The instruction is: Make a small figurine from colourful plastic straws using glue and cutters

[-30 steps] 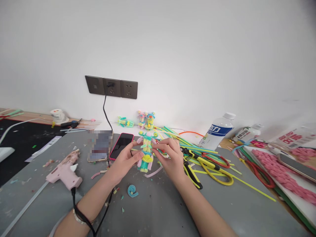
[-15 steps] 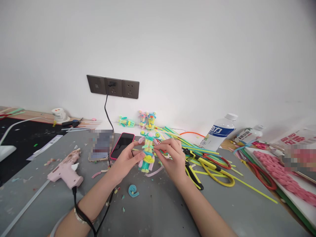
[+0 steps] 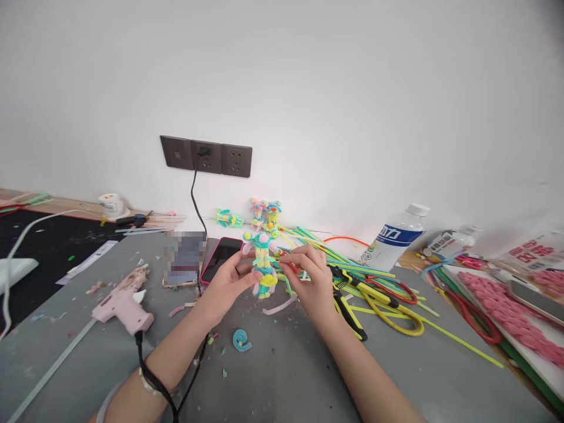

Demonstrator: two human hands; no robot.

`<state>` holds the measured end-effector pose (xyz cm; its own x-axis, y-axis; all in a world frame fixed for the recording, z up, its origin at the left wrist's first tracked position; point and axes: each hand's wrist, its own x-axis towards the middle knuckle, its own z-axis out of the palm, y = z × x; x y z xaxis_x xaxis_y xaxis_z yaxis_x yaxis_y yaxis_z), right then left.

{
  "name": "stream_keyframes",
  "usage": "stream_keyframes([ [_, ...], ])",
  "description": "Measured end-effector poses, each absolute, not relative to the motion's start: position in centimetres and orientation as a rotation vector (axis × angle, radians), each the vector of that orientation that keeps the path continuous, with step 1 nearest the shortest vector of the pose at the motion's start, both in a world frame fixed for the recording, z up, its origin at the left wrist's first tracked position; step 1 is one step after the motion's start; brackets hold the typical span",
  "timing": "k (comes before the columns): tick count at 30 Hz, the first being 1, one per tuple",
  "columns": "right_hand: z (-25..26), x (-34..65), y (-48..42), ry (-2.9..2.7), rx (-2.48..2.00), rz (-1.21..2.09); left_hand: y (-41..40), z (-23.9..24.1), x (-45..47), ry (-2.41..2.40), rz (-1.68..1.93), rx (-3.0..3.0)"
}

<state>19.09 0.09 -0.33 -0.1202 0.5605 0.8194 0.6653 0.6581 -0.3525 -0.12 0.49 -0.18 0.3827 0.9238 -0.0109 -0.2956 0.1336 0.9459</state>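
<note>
Clock-wise from the middle of the grey mat (image 3: 291, 364), a bottle (image 3: 396, 236) stands between one and two; the left hand (image 3: 231, 285), between ten and eleven, is clamped on the fuzzy figure (image 3: 263, 258), held upright near twelve; the right hand (image 3: 311, 279), at one, is apart from it, fingertips close, contents unclear; a blue coil (image 3: 240, 339) lies between eight and nine.

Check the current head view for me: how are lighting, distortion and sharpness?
Head view: soft, fairly even light on the wall, top right corner darkened; head view: the bottle leans outward, perhaps from wide-angle stretch; head view: mosaic blocks obscure the device left of the pink-edged phone; head view: the left hand and figure look reasonably clear.
</note>
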Motion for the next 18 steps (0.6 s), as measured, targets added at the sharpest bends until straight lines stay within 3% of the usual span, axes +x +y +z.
stream_keyframes([
  [12, -1.0, 19.1, 0.4, -2.224, -1.029, 0.514, 1.8, -0.7, -0.6, 0.831, 1.199, 0.858],
  [18, -1.3, 20.0, 0.5, -2.177, -1.189, 0.695, 2.1, -1.1, -0.9, 0.874, 1.141, 0.895],
])
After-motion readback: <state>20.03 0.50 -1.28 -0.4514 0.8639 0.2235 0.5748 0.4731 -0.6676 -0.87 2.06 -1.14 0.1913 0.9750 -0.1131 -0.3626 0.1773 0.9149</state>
